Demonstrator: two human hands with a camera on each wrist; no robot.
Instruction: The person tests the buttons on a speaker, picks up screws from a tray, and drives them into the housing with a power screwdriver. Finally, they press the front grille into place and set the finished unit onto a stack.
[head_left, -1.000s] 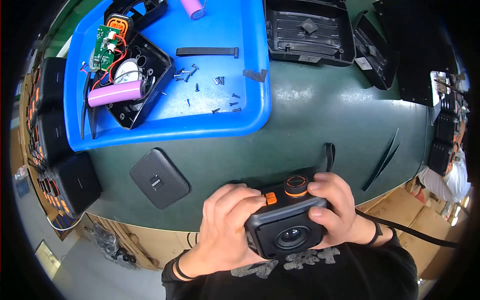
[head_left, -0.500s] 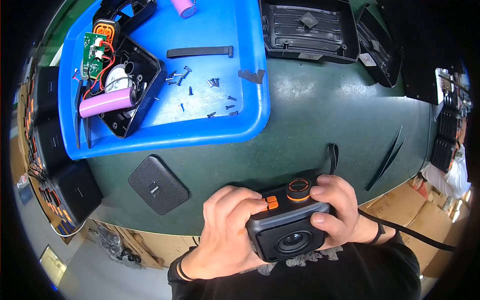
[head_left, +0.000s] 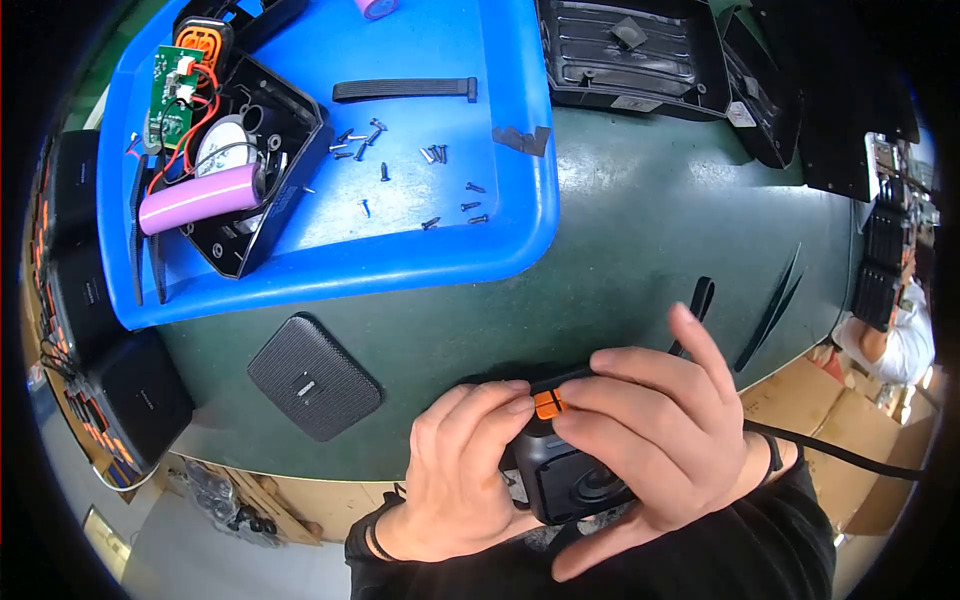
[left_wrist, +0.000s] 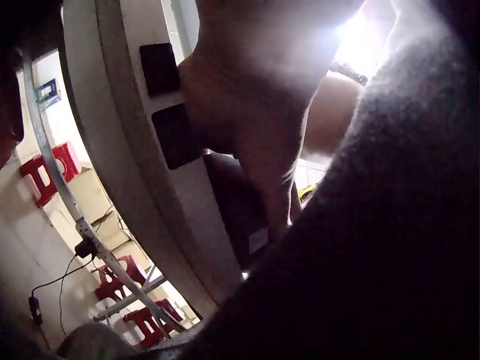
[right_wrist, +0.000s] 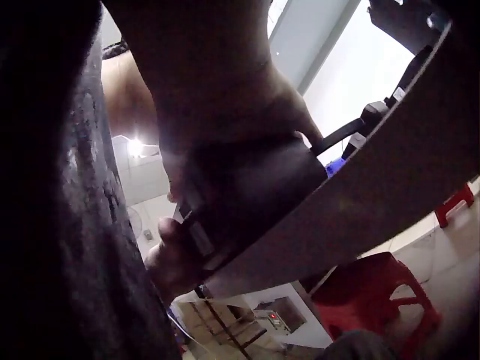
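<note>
A black box-shaped speaker (head_left: 548, 478) with its round cone facing up towards me is at the table's front edge. My left hand (head_left: 460, 475) grips its left side, fingertips beside the orange buttons (head_left: 549, 404) on top. Across the speaker lies my right hand (head_left: 665, 425), fingers mostly straight and spread, two fingertips touching by the buttons. It covers the top knob and part of the cone, and its thumb points out below. In the right wrist view the dark speaker body (right_wrist: 255, 180) shows under that hand. A black mesh grille (head_left: 315, 375) lies flat on the table to the left.
A blue tray (head_left: 400, 255) holds an opened housing with a green circuit board (head_left: 175, 95), a purple battery cell (head_left: 200, 200), a strap and several screws. Black shells (head_left: 640, 55) lie at the back right, tweezers (head_left: 770, 310) nearer. Several finished-looking speakers (head_left: 140, 400) line the left edge.
My right hand has left the knob and the speaker's right side and slid left over the speaker to the orange buttons, fingers straightening. The left hand keeps its grip.
</note>
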